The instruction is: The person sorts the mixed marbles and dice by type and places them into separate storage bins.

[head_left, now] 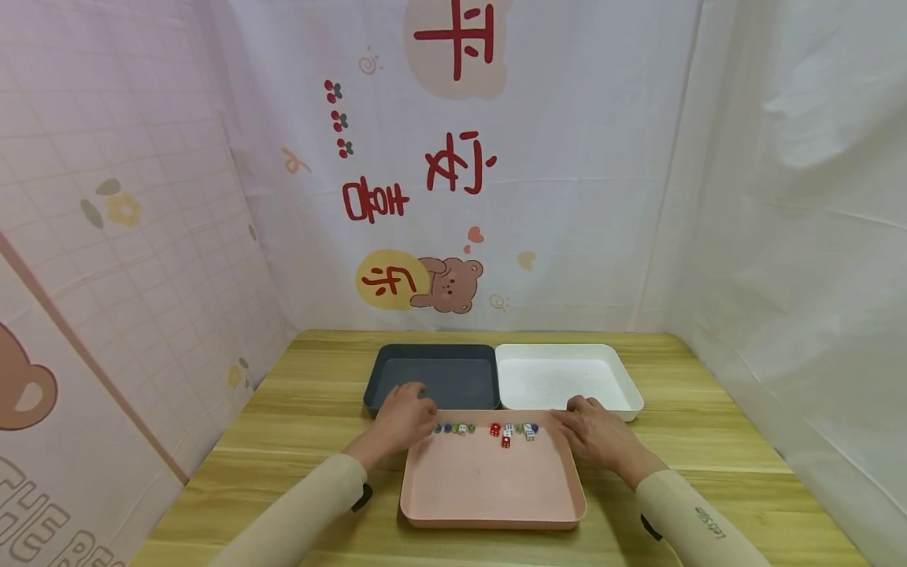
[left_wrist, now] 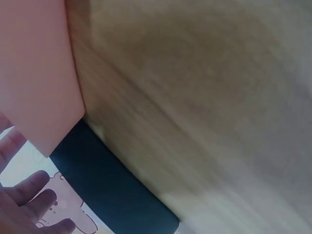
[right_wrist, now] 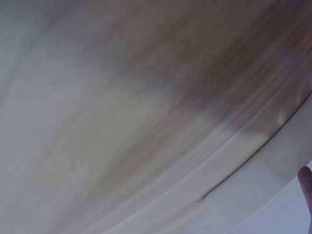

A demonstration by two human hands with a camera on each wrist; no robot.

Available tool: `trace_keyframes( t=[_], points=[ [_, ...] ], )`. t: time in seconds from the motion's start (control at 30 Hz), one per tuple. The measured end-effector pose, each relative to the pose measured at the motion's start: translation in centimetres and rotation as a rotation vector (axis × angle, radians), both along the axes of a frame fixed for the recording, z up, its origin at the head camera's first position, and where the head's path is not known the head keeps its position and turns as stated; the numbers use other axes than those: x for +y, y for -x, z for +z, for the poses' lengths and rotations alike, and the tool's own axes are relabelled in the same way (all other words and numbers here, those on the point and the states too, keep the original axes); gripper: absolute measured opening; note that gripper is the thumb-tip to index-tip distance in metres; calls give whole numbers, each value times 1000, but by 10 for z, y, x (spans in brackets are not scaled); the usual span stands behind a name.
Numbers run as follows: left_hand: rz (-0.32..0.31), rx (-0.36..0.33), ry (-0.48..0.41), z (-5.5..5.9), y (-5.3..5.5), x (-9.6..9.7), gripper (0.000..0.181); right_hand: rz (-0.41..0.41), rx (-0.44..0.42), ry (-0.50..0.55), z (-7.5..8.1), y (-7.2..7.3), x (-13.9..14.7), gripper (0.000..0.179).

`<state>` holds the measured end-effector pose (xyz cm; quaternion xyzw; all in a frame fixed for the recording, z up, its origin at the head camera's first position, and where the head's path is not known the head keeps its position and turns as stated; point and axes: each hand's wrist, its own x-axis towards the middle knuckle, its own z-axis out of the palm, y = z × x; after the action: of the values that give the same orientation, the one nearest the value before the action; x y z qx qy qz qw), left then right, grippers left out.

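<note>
A pink tray (head_left: 496, 488) lies before me with dice and marbles along its far side. My left hand (head_left: 405, 417) is at its far left corner, fingers loosely bent, beside blue and green marbles (head_left: 448, 428) and a white die (head_left: 463, 429). In the left wrist view several fingers (left_wrist: 36, 190) spread apart past the tray's corner; the thumb is hard to make out. At the far right corner my right hand (head_left: 598, 433) reaches its fingers to the rim, close to white dice (head_left: 529, 435). Red dice (head_left: 494, 429) lie farther left. Only one fingertip (right_wrist: 305, 180) shows in the right wrist view.
Behind the pink tray stand a dark grey tray (head_left: 439, 378) on the left and a white tray (head_left: 567, 374) on the right, side by side. All rest on a wooden table (head_left: 283, 441). Printed white cloth (head_left: 567, 197) hangs around the back and sides.
</note>
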<state>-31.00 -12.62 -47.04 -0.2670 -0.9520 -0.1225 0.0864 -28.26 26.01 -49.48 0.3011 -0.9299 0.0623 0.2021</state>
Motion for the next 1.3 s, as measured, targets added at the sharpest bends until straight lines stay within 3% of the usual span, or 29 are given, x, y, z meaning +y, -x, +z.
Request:
trace_keyframes(
  t=[0.43, 0.7, 1.3],
  points=[
    [-2, 16, 74, -5, -7, 1, 13, -22, -30, -20, 0, 1, -1, 28],
    [44, 37, 159, -9, -7, 3, 14, -21, -29, -20, 0, 0, -1, 29],
    [68, 35, 215, -9, -4, 7, 15, -34, -33, -18, 0, -1, -1, 29]
  ],
)
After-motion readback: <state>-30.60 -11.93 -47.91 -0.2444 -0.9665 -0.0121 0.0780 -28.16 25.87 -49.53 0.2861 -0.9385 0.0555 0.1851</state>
